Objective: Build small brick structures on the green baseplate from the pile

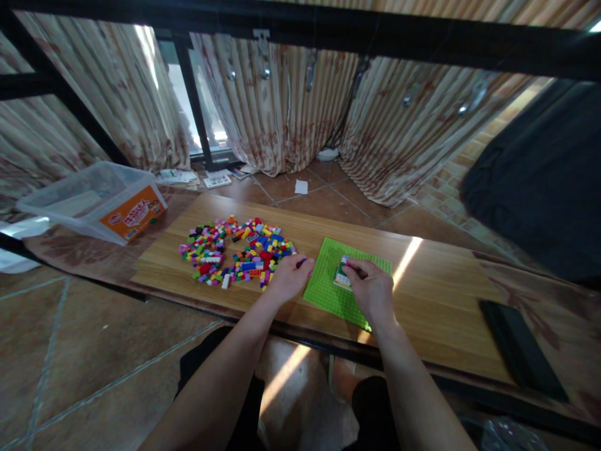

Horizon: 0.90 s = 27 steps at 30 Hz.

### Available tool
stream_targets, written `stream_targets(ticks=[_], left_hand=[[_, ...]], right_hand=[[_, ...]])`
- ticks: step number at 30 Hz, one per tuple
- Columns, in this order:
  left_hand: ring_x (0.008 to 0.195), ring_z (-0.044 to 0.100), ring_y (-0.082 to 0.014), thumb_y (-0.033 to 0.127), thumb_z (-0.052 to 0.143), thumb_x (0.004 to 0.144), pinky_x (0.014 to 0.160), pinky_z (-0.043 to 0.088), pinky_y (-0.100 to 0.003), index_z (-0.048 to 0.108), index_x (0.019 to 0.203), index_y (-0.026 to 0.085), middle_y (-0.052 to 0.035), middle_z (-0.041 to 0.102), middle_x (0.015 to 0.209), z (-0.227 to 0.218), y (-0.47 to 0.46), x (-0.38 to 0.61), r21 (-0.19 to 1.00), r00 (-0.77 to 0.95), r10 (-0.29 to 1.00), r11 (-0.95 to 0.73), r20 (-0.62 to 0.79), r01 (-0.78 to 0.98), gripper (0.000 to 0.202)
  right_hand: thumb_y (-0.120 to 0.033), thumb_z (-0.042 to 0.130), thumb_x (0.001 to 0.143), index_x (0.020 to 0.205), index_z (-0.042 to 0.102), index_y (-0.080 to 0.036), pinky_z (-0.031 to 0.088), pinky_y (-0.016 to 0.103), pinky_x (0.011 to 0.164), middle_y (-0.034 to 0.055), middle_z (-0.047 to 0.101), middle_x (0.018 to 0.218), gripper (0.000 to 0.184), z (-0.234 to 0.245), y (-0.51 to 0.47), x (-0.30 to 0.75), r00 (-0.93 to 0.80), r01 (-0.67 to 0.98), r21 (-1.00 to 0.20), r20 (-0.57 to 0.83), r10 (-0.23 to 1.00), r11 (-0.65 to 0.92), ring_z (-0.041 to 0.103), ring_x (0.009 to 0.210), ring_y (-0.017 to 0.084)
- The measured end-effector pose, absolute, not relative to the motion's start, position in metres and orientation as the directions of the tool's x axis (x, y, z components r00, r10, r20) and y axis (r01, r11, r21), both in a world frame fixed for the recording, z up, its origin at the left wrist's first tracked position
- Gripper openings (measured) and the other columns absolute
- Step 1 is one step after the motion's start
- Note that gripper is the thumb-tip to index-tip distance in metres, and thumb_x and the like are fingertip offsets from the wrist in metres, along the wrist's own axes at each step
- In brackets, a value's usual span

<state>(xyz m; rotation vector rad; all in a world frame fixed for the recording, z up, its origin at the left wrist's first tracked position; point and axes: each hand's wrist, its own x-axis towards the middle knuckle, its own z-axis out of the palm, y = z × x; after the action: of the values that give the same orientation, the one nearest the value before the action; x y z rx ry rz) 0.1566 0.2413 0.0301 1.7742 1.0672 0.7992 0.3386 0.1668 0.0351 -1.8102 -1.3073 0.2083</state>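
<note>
A bright green studded baseplate (323,285) lies on the wooden board. Near its middle stands a small build of toy bricks (341,275), partly white, green and yellow. My right hand (373,288) is over this build, its fingers pinched together at the top edge; whatever is between the fingertips is hidden. Just left of the baseplate, my left hand (291,275) has its fingers closed around a small dark blue brick (301,263). A heap of loose coloured bricks (263,247) spreads out to the left of that hand, roughly in a ring.
A clear plastic bin (70,207) with an orange label sits at the left. A long dark object (521,351) rests at the right end of the wooden board (436,300). Papers (217,180) lie on the tiled floor before the striped curtains (291,113).
</note>
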Motion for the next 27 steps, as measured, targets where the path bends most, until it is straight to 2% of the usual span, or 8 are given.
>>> stream_targets(ticks=[3, 10, 16, 22, 27], left_hand=[[0.06, 0.051, -0.0119, 0.035, 0.044, 0.085, 0.063, 0.037, -0.024, 0.056, 0.06, 0.017, 0.0022, 0.054, 0.057, 0.0314, 0.2404, 0.1567, 0.914, 0.416, 0.907, -0.224, 0.068, 0.338, 0.034], [0.059, 0.05, -0.012, 0.035, 0.044, 0.085, 0.061, 0.036, -0.025, 0.055, 0.059, 0.017, 0.0025, 0.053, 0.056, 0.0316, 0.2404, 0.1569, 0.916, 0.423, 0.902, -0.235, 0.081, 0.326, 0.034], [0.058, 0.049, -0.0119, 0.035, 0.046, 0.084, 0.059, 0.035, -0.025, 0.055, 0.058, 0.017, 0.0028, 0.052, 0.055, 0.0348, 0.2399, 0.1567, 0.922, 0.422, 0.904, -0.22, 0.07, 0.32, 0.033], [0.054, 0.046, -0.0108, 0.036, 0.046, 0.084, 0.055, 0.035, -0.024, 0.057, 0.058, 0.017, 0.0024, 0.052, 0.054, 0.035, 0.2372, 0.1581, 0.958, 0.411, 0.912, -0.136, 0.02, 0.254, 0.034], [0.05, 0.043, -0.0096, 0.038, 0.047, 0.083, 0.05, 0.032, -0.023, 0.056, 0.058, 0.017, 0.002, 0.05, 0.053, 0.0371, 0.2322, 0.1618, 0.987, 0.404, 0.913, -0.014, -0.052, 0.159, 0.034]], right_hand=[[-0.041, 0.061, 0.079, 0.087, 0.074, -0.022, 0.051, 0.034, 0.071, 0.0051, 0.073, 0.088, 0.024, 0.0365, 0.1668, 0.3367, 0.457, 0.667, -0.742, 0.329, 0.826, -0.074, 0.065, 0.071, 0.019], [-0.042, 0.058, 0.082, 0.083, 0.075, -0.024, 0.05, 0.034, 0.073, 0.0053, 0.073, 0.089, 0.025, 0.0402, 0.166, 0.3369, 0.413, 0.749, -0.657, 0.364, 0.835, -0.084, 0.065, 0.075, 0.02], [-0.043, 0.058, 0.082, 0.085, 0.076, -0.025, 0.049, 0.033, 0.073, 0.0045, 0.072, 0.088, 0.026, 0.0391, 0.1651, 0.3381, 0.42, 0.75, -0.654, 0.351, 0.837, -0.102, 0.065, 0.077, 0.02], [-0.042, 0.055, 0.086, 0.089, 0.076, -0.021, 0.048, 0.035, 0.079, 0.008, 0.072, 0.091, 0.03, 0.0375, 0.1631, 0.335, 0.394, 0.81, -0.574, 0.383, 0.835, -0.119, 0.065, 0.084, 0.023], [-0.044, 0.053, 0.087, 0.09, 0.076, -0.022, 0.049, 0.033, 0.075, 0.0068, 0.072, 0.088, 0.031, 0.0372, 0.1603, 0.3357, 0.38, 0.799, -0.597, 0.409, 0.83, -0.072, 0.065, 0.079, 0.02]])
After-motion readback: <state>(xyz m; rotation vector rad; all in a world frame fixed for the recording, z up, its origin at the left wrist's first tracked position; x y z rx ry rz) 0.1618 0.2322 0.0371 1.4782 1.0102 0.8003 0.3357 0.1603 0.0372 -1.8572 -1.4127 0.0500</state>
